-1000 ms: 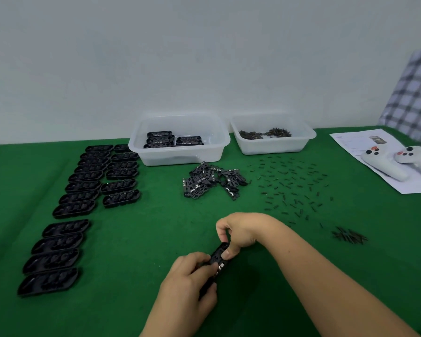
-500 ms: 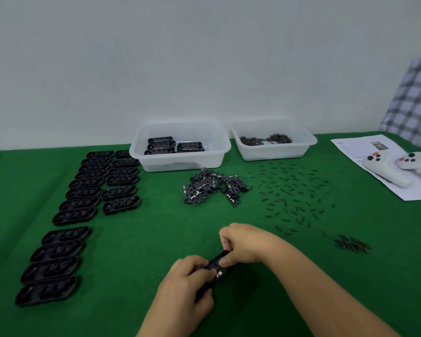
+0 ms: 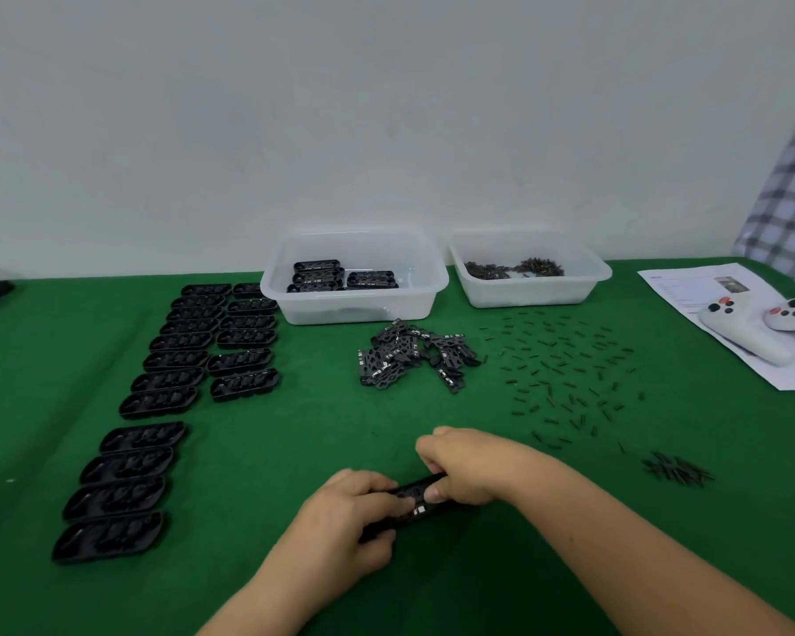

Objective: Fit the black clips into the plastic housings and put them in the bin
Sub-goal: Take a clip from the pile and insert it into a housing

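Item in hand: one housing [image 3: 409, 504], a black oblong plastic shell, long axis running left-low to right-high, small pale metal tabs showing on its near edge. It sits just above the green bench [image 3: 294, 452], between my two hands. My left hand [image 3: 354, 521] curls its fingers over the lower left end and grips it; my right hand [image 3: 464, 465] wraps the upper right end, thumb pressed on the top face. Whether a clip is seated inside I cannot tell; my fingers cover most of it.

Left of my hands: empty housings [image 3: 120, 493] laid in rows, four in a near group, further rows behind them reaching back toward the wall.

Right, near: a small heap of dark pins [image 3: 675, 470]. Beyond it, scattered pins [image 3: 565, 374] spread loosely over the cloth.

Middle: a pile of black clips [image 3: 409, 355] with pale metal contacts, well apart from my hands, just in front of the bin.

Far: the bin [image 3: 354, 305], clear plastic, holding several finished housings stacked at its left and centre. Beside it on the right, a second tub [image 3: 528, 291] with brownish small parts.

Far right: two white controllers [image 3: 749, 332] lying on a printed sheet [image 3: 680, 286].
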